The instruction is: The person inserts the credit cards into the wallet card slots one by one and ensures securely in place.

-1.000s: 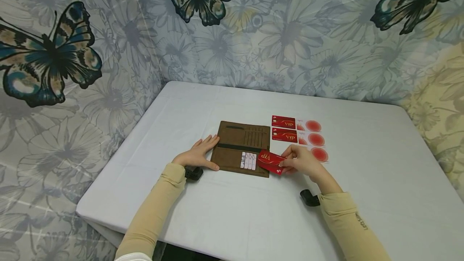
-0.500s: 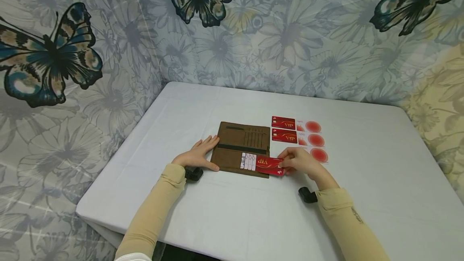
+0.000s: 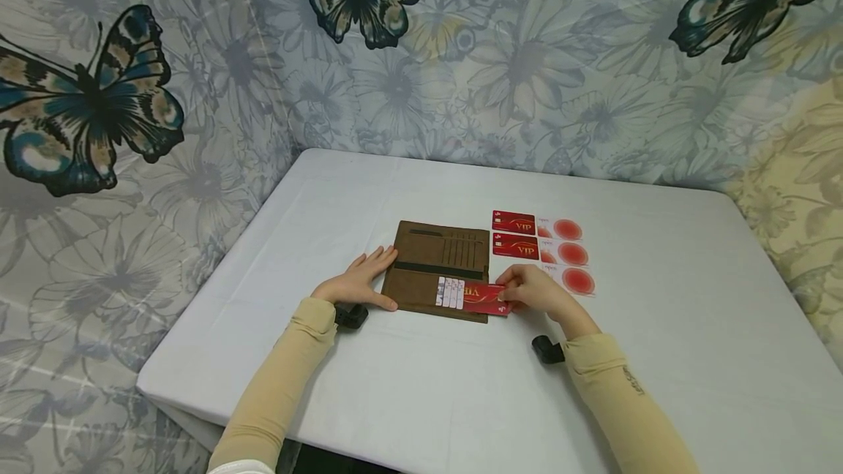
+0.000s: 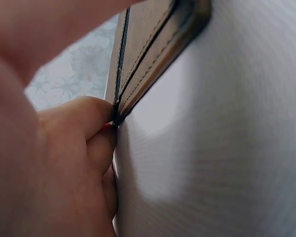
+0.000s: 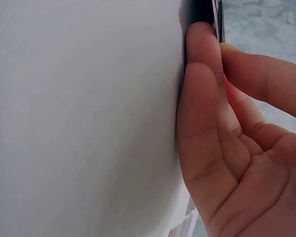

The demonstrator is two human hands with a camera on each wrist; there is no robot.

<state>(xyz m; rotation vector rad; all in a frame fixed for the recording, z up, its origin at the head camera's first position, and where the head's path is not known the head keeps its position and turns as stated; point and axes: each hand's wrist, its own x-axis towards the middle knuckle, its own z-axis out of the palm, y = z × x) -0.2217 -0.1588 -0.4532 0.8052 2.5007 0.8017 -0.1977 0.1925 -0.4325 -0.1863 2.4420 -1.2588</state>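
Note:
A brown wallet (image 3: 411,300) lies spread out on the table, with slots in its far half and several white card edges (image 3: 451,292) in its near half. My left hand (image 3: 356,284) rests at the wallet's left edge, its fingers stretched and thumb apart. Between thumb and fingers, my right hand (image 3: 536,292) pinches the outer end of a red VIP card (image 3: 479,298). That card's inner end sits at the white card edges, and its outer end juts past the wallet's right side. In the right wrist view the card shows only as a thin edge.
Two red VIP cards, a far one (image 3: 514,222) and a nearer one (image 3: 516,246), lie beyond my right hand. To their right is a column of pale cards with red discs (image 3: 573,253). The white table (image 3: 421,401) meets a butterfly-patterned cloth (image 3: 421,108) at the back.
The red card, tilted at first, has straightened in line with the wallet and moved left towards the white card edges. My right hand has moved left with it; my left hand has stayed put.

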